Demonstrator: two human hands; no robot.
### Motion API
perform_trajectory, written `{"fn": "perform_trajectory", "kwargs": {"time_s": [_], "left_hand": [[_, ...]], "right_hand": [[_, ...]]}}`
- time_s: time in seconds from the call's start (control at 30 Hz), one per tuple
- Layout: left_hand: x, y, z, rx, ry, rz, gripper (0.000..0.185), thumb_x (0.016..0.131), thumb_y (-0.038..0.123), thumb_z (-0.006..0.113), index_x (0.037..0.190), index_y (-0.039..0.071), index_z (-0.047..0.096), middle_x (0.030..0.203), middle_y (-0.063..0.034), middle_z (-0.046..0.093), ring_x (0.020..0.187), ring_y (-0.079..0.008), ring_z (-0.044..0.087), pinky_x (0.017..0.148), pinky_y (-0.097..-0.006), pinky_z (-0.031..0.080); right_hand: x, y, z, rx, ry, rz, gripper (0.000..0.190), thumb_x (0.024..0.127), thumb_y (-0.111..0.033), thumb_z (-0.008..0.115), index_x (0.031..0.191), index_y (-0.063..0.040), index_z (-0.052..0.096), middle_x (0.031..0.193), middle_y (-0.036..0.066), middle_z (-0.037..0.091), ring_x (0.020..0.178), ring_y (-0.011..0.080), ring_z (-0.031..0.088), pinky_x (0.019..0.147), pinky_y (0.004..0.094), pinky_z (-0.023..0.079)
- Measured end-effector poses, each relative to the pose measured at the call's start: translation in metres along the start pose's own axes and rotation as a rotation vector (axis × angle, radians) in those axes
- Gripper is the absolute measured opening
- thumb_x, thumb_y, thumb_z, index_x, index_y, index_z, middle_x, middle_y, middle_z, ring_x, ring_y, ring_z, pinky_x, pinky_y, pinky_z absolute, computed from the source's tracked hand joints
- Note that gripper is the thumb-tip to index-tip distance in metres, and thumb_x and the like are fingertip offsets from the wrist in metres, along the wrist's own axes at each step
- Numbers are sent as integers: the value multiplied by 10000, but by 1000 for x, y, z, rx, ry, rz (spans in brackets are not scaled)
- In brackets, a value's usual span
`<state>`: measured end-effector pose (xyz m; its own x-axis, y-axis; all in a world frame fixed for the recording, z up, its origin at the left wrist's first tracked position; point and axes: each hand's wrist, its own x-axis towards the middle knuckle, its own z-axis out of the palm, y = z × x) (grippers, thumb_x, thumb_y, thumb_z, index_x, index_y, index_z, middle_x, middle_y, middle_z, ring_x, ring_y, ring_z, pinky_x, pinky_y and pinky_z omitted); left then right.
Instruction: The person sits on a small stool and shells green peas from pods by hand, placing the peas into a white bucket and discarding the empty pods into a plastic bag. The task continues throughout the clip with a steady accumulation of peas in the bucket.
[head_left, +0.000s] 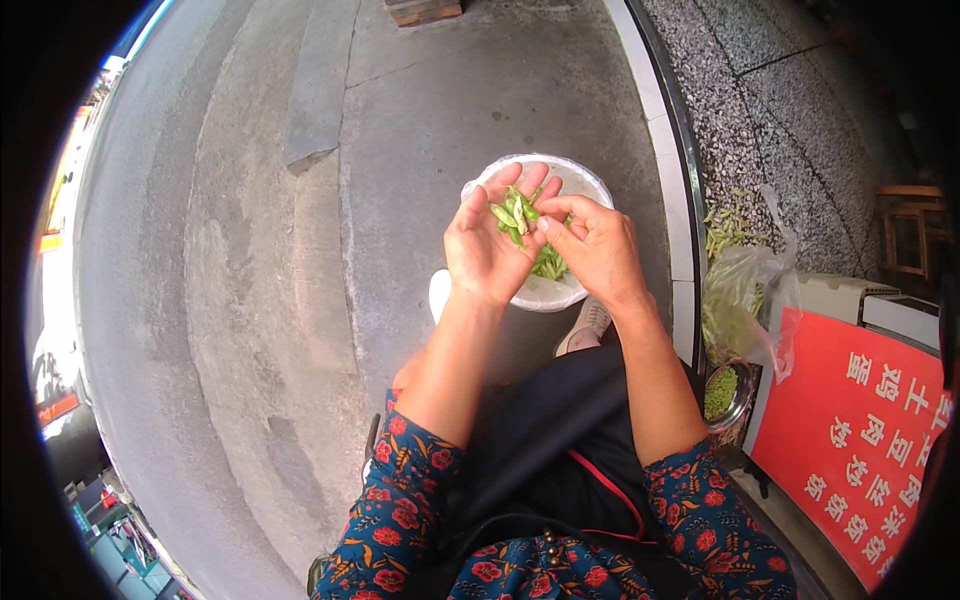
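Note:
My left hand (491, 251) is palm up with its fingers spread, cradling a small heap of green bean pods (512, 215). One pod in the heap has pale, brownish patches. From the right, my right hand (596, 244) reaches in, its thumb and forefinger pinched on the end of a pod at the heap's edge. Both hands are above a round white basin (551, 304) that appears lined with clear plastic. More green pods (551, 264) lie inside it, partly hidden beneath my hands.
On the speckled ledge to the right are a clear plastic bag (739, 289), loose pods (731, 229) and a metal bowl of shelled green beans (721, 394). A red board with writing (847, 442) stands nearby. My shoe (589, 324) is beside the basin; bricks (424, 12) lie ahead.

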<state>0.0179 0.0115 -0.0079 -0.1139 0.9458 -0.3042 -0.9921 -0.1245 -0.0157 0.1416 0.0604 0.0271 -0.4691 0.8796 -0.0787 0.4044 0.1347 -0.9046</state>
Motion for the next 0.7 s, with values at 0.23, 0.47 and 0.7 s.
{"fn": "perform_trajectory", "kwargs": {"time_s": [0.23, 0.47, 0.7], "left_hand": [[0, -3, -1, 68, 40, -1, 401, 936, 247, 358, 1199, -37, 462, 1289, -235, 437, 1227, -379, 379, 1037, -482, 299], [2, -2, -5, 188, -3, 3, 394, 918, 248, 423, 1182, -36, 490, 1266, -212, 463, 1201, -344, 415, 1025, -451, 326], [-3, 2, 2, 740, 154, 5, 164, 831, 143, 633, 944, 33, 586, 760, -40, 579, 604, -98, 526, 446, -203, 387]], "right_hand": [[3, 2, 9, 23, -1, 38, 129, 789, -74, 624, 884, 12, 607, 670, 90, 621, 616, 132, 592, 570, 271, 458], [5, 11, 15, 242, -8, 52, 84, 814, -50, 601, 855, 22, 588, 664, 6, 574, 602, 33, 498, 543, 211, 408], [6, 14, -13, 249, -144, 155, 115, 803, -58, 555, 848, 46, 576, 752, 64, 615, 690, 74, 546, 620, 236, 449]]}}
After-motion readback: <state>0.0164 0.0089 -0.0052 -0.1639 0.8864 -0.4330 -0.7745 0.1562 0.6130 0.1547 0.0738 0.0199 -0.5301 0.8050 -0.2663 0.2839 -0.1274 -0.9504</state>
